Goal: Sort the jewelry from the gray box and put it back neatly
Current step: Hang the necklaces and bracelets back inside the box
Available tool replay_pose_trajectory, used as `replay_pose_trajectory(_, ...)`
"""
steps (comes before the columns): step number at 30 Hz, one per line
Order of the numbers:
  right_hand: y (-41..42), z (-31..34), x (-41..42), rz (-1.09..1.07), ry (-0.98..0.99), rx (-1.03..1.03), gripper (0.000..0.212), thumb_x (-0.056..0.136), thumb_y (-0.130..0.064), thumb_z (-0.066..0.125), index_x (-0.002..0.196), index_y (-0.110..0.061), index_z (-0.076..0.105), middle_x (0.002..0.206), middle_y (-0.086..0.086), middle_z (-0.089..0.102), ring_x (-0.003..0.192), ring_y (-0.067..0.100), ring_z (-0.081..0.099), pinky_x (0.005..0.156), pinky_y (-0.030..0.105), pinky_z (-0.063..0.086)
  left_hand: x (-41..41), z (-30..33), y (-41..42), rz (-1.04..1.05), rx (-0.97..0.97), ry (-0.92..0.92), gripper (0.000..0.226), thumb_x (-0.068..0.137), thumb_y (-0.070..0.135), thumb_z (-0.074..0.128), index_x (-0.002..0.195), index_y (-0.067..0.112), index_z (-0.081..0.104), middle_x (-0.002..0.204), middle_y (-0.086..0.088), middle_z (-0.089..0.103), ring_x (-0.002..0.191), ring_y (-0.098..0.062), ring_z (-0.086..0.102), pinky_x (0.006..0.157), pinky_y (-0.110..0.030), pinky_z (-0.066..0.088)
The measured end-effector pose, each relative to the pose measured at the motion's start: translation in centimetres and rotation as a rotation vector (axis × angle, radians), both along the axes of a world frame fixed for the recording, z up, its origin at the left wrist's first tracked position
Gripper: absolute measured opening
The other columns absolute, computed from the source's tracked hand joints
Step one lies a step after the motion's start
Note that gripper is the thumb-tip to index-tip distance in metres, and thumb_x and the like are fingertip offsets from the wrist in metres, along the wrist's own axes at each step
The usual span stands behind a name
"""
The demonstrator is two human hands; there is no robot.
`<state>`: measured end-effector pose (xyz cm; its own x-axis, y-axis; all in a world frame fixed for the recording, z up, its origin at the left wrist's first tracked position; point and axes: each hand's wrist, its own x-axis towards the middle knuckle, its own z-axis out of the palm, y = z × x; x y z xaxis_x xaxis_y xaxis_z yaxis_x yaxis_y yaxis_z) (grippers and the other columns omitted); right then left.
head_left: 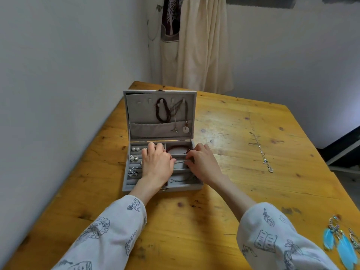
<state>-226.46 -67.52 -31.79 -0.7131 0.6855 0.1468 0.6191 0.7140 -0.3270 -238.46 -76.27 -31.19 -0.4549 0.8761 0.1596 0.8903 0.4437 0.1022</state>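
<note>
The gray box (134,189) stands open on the wooden table, its lid upright. In the lid hang a dark bead strand (162,111) and a cord necklace with a round white pendant (185,130). Both my hands are over the tray. My left hand (156,162) and my right hand (202,161) pinch a thin silver chain (180,162) between them above the middle right compartment. A red bead bracelet (178,148) lies in the compartment behind, another chain (180,180) in the front one. Pearl studs (135,149) and silver earrings (134,171) sit in the left slots.
A silver necklace (262,152) lies stretched out on the table (233,117) to the right. Blue feather earrings (340,244) lie at the near right corner. A wall runs along the table's left side and curtains hang behind.
</note>
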Motion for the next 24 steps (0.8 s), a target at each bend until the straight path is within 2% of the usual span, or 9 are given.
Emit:
replay_pose_trajectory(5, -0.1, 0.6, 0.7, -0.024, 0.109, -0.157, 0.024, 0.092, -0.018, 0.050, 0.110, -0.012, 0.064, 0.106, 0.008, 0.053, 0.105, 0.023, 0.044, 0.085, 0.024, 0.034, 0.5, 0.9, -0.5, -0.036, 0.073, -0.073, 0.034, 0.096, 0.033, 0.035, 0.108, 0.019, 0.064, 0.111, -0.003, 0.054, 0.106, -0.023, 0.037, 0.088, -0.036, 0.028)
replay_pose_trajectory(11, 0.8, 1.3, 6.4, -0.173, 0.203, -0.224, 0.022, 0.092, -0.023, 0.051, 0.104, -0.013, 0.067, 0.110, 0.006, 0.056, 0.106, 0.020, 0.049, 0.087, 0.025, 0.037, 5.2, 2.3, 0.3, -0.243, 0.272, -0.186, 0.027, 0.093, 0.018, 0.045, 0.114, 0.015, 0.061, 0.106, -0.003, 0.055, 0.102, -0.018, 0.044, 0.087, -0.029, 0.039)
replay_pose_trajectory(15, 3.3, 0.9, 12.6, -0.357, 0.248, -0.219, 0.020, 0.090, -0.015, 0.051, 0.100, -0.008, 0.067, 0.105, 0.010, 0.062, 0.102, 0.026, 0.054, 0.084, 0.029, 0.039, 11.2, 1.3, 2.0, -0.460, 0.182, -0.386, 0.033, 0.092, 0.008, 0.042, 0.121, 0.014, 0.055, 0.119, -0.003, 0.051, 0.109, -0.017, 0.050, 0.092, -0.027, 0.042)
replay_pose_trajectory(17, 5.0, 0.6, 14.8, -0.461, 0.217, -0.208, 0.021, 0.090, -0.013, 0.050, 0.101, -0.006, 0.066, 0.106, 0.015, 0.063, 0.102, 0.030, 0.055, 0.086, 0.033, 0.041, 13.5, 0.2, 3.2, -0.513, 0.070, -0.437, 0.038, 0.093, 0.011, 0.039, 0.130, 0.014, 0.047, 0.133, -0.004, 0.044, 0.121, -0.019, 0.044, 0.101, -0.028, 0.036)
replay_pose_trajectory(20, 7.4, 0.0, 16.7, -0.581, 0.154, -0.230, 0.026, 0.090, -0.016, 0.050, 0.111, -0.005, 0.061, 0.116, 0.018, 0.060, 0.111, 0.034, 0.051, 0.094, 0.040, 0.041, 15.1, -1.4, 5.4, -0.510, -0.125, -0.349, 0.047, 0.098, 0.024, 0.032, 0.143, 0.014, 0.026, 0.152, -0.007, 0.019, 0.141, -0.022, 0.015, 0.114, -0.033, 0.013)
replay_pose_trajectory(22, 8.6, -0.3, 17.3, -0.647, 0.134, -0.251, 0.033, 0.090, -0.022, 0.051, 0.118, -0.006, 0.056, 0.121, 0.018, 0.055, 0.117, 0.034, 0.047, 0.097, 0.041, 0.040, 15.1, -2.2, 6.7, -0.495, -0.239, -0.257, 0.054, 0.099, 0.034, 0.027, 0.147, 0.016, 0.011, 0.156, -0.006, 0.001, 0.143, -0.022, -0.004, 0.115, -0.038, -0.001)
replay_pose_trajectory(24, 9.6, -0.7, 17.4, -0.684, 0.112, -0.280, 0.038, 0.088, -0.029, 0.055, 0.118, -0.006, 0.054, 0.123, 0.018, 0.052, 0.119, 0.035, 0.043, 0.097, 0.042, 0.038, 14.9, -3.1, 7.7, -0.478, -0.287, -0.192, 0.057, 0.098, 0.041, 0.019, 0.147, 0.019, 0.002, 0.155, -0.004, -0.009, 0.142, -0.020, -0.013, 0.114, -0.038, -0.008)
